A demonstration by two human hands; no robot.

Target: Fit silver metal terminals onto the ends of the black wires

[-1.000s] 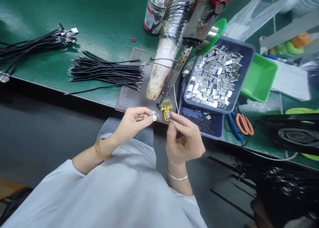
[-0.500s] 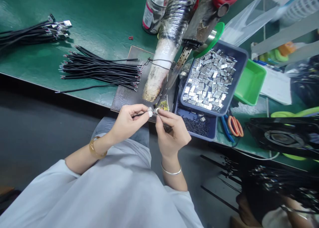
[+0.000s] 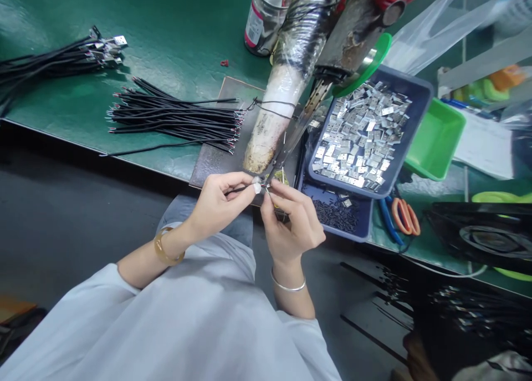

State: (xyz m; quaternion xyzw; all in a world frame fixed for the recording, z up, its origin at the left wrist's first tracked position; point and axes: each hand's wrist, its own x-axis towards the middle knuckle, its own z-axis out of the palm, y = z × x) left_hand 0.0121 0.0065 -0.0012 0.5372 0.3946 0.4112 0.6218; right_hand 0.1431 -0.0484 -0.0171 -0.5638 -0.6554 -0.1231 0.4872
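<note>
My left hand (image 3: 226, 201) is closed on a black cable (image 3: 236, 190), with white coverings on its fingertips. Just to the right, my right hand (image 3: 293, 217) pinches a thin silvery strand that looks like solder wire (image 3: 267, 191). Both sets of fingertips nearly meet under the tip of a soldering iron (image 3: 297, 127), which slants down from above. The fingers mostly hide the cable's end, and I cannot make out whether a connector is there. Beside the iron is a green-rimmed spool (image 3: 384, 51).
A plastic-wrapped duct (image 3: 282, 84) hangs above a dark board (image 3: 208, 162). Cut black cables (image 3: 174, 115) lie to the left, a bundle with USB plugs (image 3: 103, 51) beyond. A tray of metal plugs (image 3: 421, 92), a lower blue tray (image 3: 363, 225) and orange-handled scissors (image 3: 405, 217) sit right.
The view has shifted slightly, so the bench appears a little farther right. Both hands keep their grip beneath the iron tip, with only small finger movement.
</note>
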